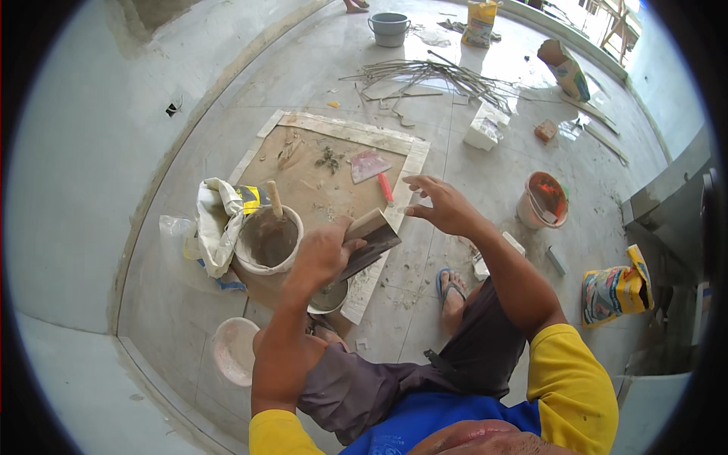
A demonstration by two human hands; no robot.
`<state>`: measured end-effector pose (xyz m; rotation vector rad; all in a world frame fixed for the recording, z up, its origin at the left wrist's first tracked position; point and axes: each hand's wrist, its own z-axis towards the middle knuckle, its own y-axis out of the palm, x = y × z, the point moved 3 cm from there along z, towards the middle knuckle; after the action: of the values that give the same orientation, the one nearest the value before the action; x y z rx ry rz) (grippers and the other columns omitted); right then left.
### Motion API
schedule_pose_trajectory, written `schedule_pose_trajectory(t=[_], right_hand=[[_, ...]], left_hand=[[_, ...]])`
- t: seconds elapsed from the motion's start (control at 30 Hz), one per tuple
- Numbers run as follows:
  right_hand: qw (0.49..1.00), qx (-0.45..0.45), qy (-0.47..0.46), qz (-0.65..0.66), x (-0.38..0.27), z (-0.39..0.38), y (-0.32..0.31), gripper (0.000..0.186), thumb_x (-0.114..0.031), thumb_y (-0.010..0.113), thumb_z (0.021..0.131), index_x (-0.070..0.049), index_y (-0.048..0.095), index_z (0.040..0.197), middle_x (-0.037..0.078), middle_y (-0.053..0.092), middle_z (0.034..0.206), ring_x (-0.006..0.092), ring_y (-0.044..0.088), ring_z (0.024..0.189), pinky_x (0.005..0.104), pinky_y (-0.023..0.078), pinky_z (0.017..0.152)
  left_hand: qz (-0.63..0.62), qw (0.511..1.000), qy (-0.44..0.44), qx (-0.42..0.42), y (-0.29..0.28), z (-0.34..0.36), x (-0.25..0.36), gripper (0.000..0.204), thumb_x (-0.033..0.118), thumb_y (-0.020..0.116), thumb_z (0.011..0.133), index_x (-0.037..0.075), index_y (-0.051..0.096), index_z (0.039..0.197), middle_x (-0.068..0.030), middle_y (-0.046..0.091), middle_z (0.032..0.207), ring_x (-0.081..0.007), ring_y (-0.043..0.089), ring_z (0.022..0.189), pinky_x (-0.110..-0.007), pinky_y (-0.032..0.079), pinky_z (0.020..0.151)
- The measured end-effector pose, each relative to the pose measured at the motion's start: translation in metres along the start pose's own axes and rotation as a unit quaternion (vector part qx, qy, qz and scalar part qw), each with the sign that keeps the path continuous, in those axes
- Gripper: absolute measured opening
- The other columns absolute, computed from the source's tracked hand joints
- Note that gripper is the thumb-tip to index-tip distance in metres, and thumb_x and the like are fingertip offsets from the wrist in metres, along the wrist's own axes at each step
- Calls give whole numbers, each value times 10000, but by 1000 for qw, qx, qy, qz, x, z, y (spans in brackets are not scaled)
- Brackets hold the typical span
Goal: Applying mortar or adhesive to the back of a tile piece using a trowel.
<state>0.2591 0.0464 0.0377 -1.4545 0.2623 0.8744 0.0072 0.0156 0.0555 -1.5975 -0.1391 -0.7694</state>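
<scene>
My left hand (321, 254) is closed around a flat, wide metal blade with a pale strip along its upper edge, like a putty scraper (371, 241). Fingers apart and holding nothing, my right hand (444, 206) hovers just off the blade's far end. Beyond it, a scraper with a pinkish blade (369, 165) and a red handle lies on a brown board (307, 178) edged with pale strips. Left of my left hand stands a bucket of grey mix (271, 241), a wooden handle (274, 199) sticking out of it. Partly hidden below my left hand is a round container (331, 300).
An open white sack (216, 227) leans by the mix bucket, and a pale tub (236, 350) sits near my knee. Rightward are an orange-stained bucket (541, 201) and a yellow bag (616, 294). Thin rods (432, 80) and a grey bucket (389, 32) lie farther off.
</scene>
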Motion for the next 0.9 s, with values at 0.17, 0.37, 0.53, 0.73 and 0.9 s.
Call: schedule_pose_trajectory(t=[0.17,0.37,0.53,0.73,0.9], right_hand=[[993,89,78,-4,29,6,-33,562,-370,686,891,-31,525,1310,201,621,1212,324,607,1090,414,479,925],[982,151,114,3,43,-14,-51,522,-364,658,917,-6,542,1279,228,638,1184,313,614,1095,407,483,925],[987,21,150,52,78,-39,-41,545,-380,632,939,10,530,1305,186,643,1201,285,611,1103,385,467,946],[888,0,319,330,145,-120,26,535,-380,559,985,-9,496,1364,96,646,1192,180,572,1141,347,446,969],[706,-136,367,590,152,-214,133,580,-440,502,998,-21,456,1397,107,584,1298,200,534,1206,394,425,1015]], left_hand=[[17,1000,4,-25,1,2,2,373,310,664,892,31,559,1116,-255,663,930,-435,631,921,-509,478,778],[-10,1000,8,19,-12,-1,6,378,334,642,910,19,544,1095,-250,670,926,-443,635,922,-512,485,783],[-4,999,5,46,-25,-6,6,370,342,632,917,28,542,1091,-244,674,922,-438,644,914,-515,490,774],[-18,995,22,101,-43,-18,9,367,344,628,920,31,538,1090,-228,679,900,-435,651,884,-514,496,752],[-13,989,35,140,-53,-29,13,368,331,642,908,37,542,1104,-223,675,881,-421,652,870,-504,495,742]])
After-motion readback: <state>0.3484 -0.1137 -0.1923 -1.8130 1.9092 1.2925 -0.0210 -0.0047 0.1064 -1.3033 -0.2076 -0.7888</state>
